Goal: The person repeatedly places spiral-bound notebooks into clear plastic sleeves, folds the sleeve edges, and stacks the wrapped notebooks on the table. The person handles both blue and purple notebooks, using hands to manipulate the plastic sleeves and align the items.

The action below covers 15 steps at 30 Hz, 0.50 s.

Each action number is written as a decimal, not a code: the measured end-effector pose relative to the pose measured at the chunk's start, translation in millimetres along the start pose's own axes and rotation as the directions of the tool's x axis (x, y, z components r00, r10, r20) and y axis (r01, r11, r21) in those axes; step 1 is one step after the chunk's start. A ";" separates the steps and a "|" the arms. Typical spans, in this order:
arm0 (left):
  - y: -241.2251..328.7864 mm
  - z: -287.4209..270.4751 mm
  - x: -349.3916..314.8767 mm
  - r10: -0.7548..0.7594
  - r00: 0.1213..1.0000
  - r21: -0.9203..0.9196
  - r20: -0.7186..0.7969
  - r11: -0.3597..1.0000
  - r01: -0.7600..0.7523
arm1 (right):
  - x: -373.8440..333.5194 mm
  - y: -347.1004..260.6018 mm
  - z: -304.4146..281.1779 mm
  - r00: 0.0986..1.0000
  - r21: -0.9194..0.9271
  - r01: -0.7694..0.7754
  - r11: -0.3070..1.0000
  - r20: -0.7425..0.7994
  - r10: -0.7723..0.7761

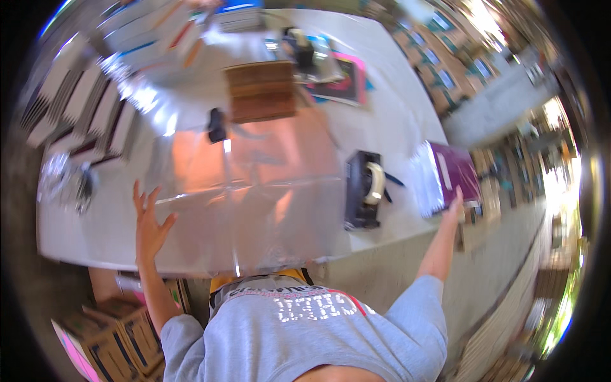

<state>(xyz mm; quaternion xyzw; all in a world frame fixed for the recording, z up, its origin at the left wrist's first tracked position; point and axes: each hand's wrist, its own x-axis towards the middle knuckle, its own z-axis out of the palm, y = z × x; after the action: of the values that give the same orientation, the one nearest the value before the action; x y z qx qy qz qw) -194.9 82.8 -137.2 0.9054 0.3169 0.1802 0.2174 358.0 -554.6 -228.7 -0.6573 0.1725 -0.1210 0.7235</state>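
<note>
Two hands work a clear plastic sheet across a white table.

The left hand (pixel 149 219), fingers splayed, pins the large clear plastic sheet (pixel 254 191) flat mid-table; one black tape dispenser (pixel 364 189) waits beside it; the right hand (pixel 454 207) touches one purple-covered booklet stack (pixel 449 175) at the edge, finger state unclear.

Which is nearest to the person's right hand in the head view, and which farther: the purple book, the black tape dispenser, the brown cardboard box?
From the right hand:
1. Purple book, just above it.
2. Black tape dispenser, to its left.
3. Brown cardboard box, far across the table.
</note>
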 end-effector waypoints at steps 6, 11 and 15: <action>-47.7 -59.0 -52.5 -0.273 0.944 0.126 -0.183 0.946 0.298 | -41.8 -55.6 54.7 0.760 -0.885 -0.094 0.457 -0.360 -0.542; -102.0 -89.5 -75.5 -0.331 0.852 0.043 -0.406 0.924 0.379 | -135.2 -130.8 260.2 0.366 -0.341 0.911 0.233 0.402 -0.840; -129.8 -107.9 -59.7 -0.291 0.840 -0.077 -0.459 0.954 0.289 | -377.8 -153.9 445.5 0.228 0.211 0.877 0.431 0.607 -0.761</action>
<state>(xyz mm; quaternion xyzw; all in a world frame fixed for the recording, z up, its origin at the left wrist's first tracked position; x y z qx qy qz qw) -353.1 165.5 -123.7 0.7768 0.4926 0.3575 0.1619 203.8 -14.1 -7.6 -0.7062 -0.4397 -0.2427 0.4990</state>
